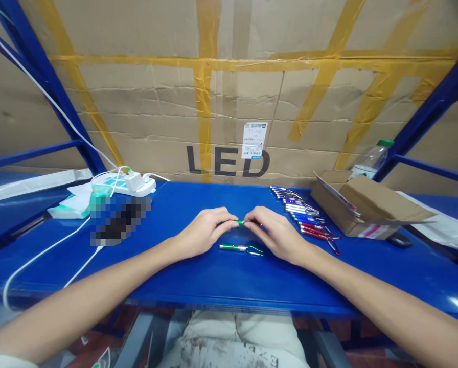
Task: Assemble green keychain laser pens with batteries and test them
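Between my two hands is a small green penlight (240, 222), mostly hidden by the fingers. My left hand (205, 230) pinches its left end, and my right hand (277, 232) pinches the right end. Just below them on the blue table lies a second green penlight (232, 248) with a green carabiner clip (255, 251) at its right end. To the right of my right hand, several penlights with clips lie in a column: silver ones (296, 208), blue ones (305, 218) and red ones (315, 233), with dark and purple ones farther back.
An open cardboard box (367, 214) stands at the right, a dark computer mouse (399, 239) beside it and a bottle (372, 156) behind. At left are a white power strip (146, 188), cables and a blurred-out dark object (123, 222). A large carton (156, 117) walls the back.
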Tool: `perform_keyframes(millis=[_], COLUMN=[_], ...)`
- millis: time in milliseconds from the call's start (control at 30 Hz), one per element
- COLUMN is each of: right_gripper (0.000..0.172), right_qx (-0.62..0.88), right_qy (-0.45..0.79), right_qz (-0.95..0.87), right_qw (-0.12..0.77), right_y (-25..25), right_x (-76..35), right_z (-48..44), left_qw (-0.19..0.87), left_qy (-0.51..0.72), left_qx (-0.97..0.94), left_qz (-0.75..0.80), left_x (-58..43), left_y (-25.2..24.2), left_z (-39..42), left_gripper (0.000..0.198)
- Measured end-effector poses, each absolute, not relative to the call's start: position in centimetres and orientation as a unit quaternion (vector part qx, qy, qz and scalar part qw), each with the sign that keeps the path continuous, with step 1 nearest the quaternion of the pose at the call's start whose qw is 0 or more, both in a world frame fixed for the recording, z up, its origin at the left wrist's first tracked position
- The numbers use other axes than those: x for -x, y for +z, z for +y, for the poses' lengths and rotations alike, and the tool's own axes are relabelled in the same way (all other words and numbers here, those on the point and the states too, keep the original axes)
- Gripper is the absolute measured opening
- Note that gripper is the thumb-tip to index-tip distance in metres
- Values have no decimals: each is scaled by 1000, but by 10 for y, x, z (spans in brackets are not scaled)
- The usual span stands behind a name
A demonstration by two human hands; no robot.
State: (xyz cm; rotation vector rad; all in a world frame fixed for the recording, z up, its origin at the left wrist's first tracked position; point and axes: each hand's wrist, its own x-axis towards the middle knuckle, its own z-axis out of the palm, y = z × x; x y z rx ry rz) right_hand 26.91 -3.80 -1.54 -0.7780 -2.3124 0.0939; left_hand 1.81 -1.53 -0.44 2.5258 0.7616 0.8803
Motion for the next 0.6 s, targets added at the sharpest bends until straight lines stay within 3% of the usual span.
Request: perform_keyframes(millis=[133, 267, 467, 600], right_gripper=[24, 29, 23, 24], right_qx=[279, 277, 284, 338], right_qy=[-64, -79, 8, 165], right_qz=[-914, -919, -902, -861], right_qw=[287, 268, 326, 343], right_y=[-14, -11, -8, -8], right_x=[-273, -274, -270, -267], right_z=[-38, -40, -44, -44], left_qw=[253, 228, 126, 41], left_qy=[307, 325, 340, 340], left_qx=[-870, -870, -902, -921], left_qz=[293, 292, 232, 184], left_x=[-20, -20, -13, -8], left_y=[-6, -8, -9, -10], left_z=[-15, -14, -15, -14], left_gripper=[34, 24, 22, 24])
